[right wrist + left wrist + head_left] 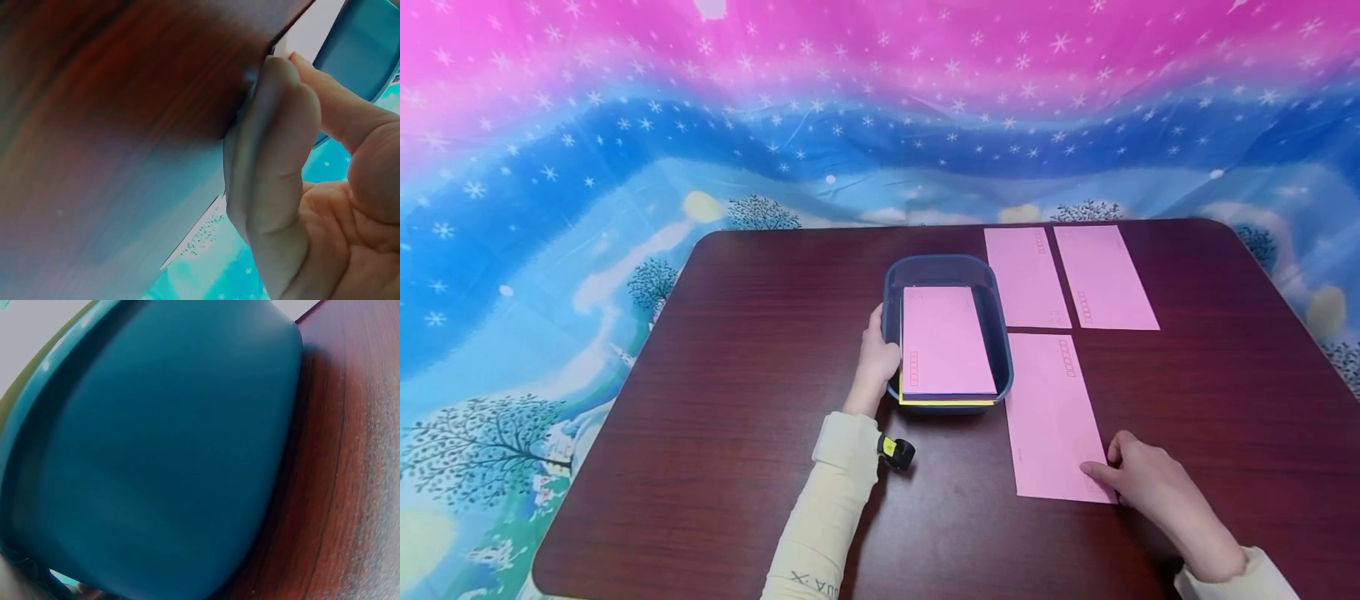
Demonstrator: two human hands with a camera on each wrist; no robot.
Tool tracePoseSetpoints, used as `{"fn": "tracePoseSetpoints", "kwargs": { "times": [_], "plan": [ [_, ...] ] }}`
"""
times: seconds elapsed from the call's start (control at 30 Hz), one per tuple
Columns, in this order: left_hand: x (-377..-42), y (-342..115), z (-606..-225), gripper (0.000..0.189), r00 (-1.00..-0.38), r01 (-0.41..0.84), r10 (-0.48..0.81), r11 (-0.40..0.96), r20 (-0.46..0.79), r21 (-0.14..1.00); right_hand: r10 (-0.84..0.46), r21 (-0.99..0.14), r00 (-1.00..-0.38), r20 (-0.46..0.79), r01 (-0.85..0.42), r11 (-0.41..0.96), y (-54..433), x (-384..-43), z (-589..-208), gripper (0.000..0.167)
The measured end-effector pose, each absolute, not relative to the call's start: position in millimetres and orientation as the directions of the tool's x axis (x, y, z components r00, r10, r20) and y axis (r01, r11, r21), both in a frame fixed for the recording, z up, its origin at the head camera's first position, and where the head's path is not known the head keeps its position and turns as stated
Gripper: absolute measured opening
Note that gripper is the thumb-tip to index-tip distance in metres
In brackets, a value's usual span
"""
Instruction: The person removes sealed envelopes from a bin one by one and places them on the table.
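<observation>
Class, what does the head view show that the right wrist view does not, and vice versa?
Only the head view shows the left hand and the pink-topped stack of paper in the rounded blue plastic bin.

Only the right wrist view shows the creased palm of the right hand.

Both share that hand, the bin, the dark brown wood-grain table and the snowflake-patterned fabric backdrop.

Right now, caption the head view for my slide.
Left hand holding a rounded rectangular blue plastic tub, right hand pinching a rectangular pink paper envelope by its corner.
</observation>
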State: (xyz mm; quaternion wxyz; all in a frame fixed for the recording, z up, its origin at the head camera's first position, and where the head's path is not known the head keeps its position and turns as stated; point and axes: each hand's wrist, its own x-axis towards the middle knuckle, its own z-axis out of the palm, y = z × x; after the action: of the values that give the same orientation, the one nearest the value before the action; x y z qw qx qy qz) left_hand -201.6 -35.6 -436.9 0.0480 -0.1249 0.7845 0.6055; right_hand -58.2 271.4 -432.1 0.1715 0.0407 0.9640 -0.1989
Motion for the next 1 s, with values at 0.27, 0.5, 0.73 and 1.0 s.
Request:
{"fn": "tracePoseSetpoints", "kwargs": {
  "times": [0.27, 0.5, 0.73, 1.0],
  "plan": [
    [-202.3, -36.3, -438.8, 0.078, -0.968, -0.238, -0.133, 0.225, -0.212, 0.945, 0.016, -0.376, -0.931, -0.364, 0.162, 0.912, 270.5, -60.0, -430.7, 0.035],
    [-202.2, -36.2, -438.4, 0.078, -0.969, -0.233, -0.132, 0.226, -0.207, 0.946, 0.014, -0.384, -0.927, -0.376, 0.169, 0.907, 271.6, -58.6, -432.6, 0.037],
    [-201.9, -34.4, -437.1, 0.077, -0.969, -0.236, -0.126, 0.215, -0.213, 0.948, 0.040, -0.380, -0.935, -0.351, 0.181, 0.907, 268.6, -59.4, -425.2, 0.039],
    [-202.7, -36.4, -438.6, 0.080, -0.968, -0.238, -0.131, 0.206, -0.215, 0.949, 0.039, -0.428, -0.995, -0.093, 0.076, 0.901, 225.5, -77.8, -392.5, 0.031]
  ]
}}
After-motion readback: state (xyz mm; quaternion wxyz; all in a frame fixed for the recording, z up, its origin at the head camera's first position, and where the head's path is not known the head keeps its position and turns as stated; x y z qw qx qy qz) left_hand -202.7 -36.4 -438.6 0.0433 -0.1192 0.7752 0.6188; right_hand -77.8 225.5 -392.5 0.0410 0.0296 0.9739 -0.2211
